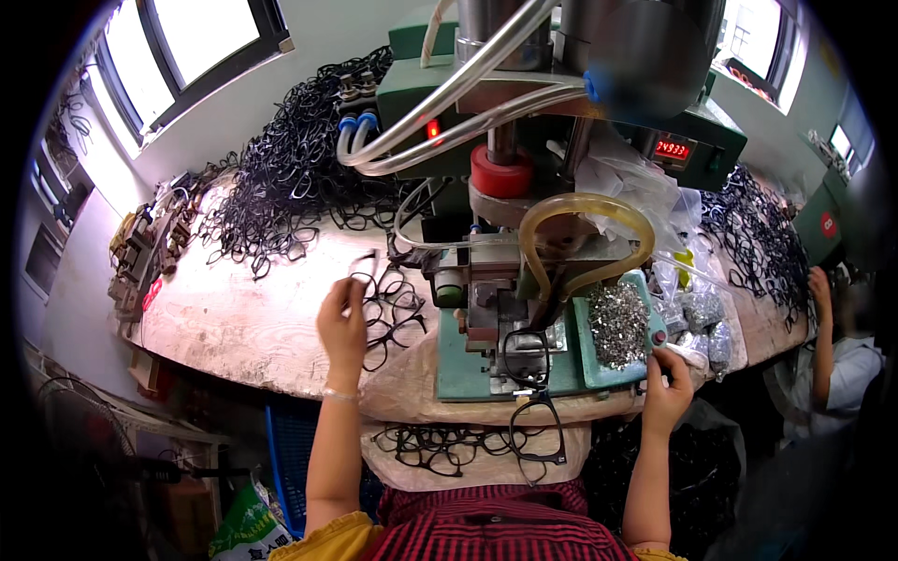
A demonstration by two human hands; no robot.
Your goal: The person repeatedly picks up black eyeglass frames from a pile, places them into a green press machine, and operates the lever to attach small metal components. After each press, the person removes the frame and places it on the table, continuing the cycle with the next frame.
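Over the left part of the table, my left hand (342, 323) is closed in a pinch. A thin, blurred eyeglass frame (373, 256) shows at its fingertips. Several black eyeglass frames (398, 304) lie just right of it. My right hand (667, 385) is at the right front edge, fingers pinched together below a red button (659, 338); anything between them is too small to make out. Beside it is a green tray (584, 341) full of small metal parts (617, 325). At the middle, black eyeglass frames (537, 430) hang at the fixture of a green press (458, 374).
Tangled black frames (299, 159) are heaped at the back left, more (748, 243) at the right. Clear bags (702, 313) of small parts lie beyond the tray. A thick yellowish hose (585, 208) loops before the press. Frames (449, 447) rest on my lap cloth. Another person's arm (823, 327) is at far right.
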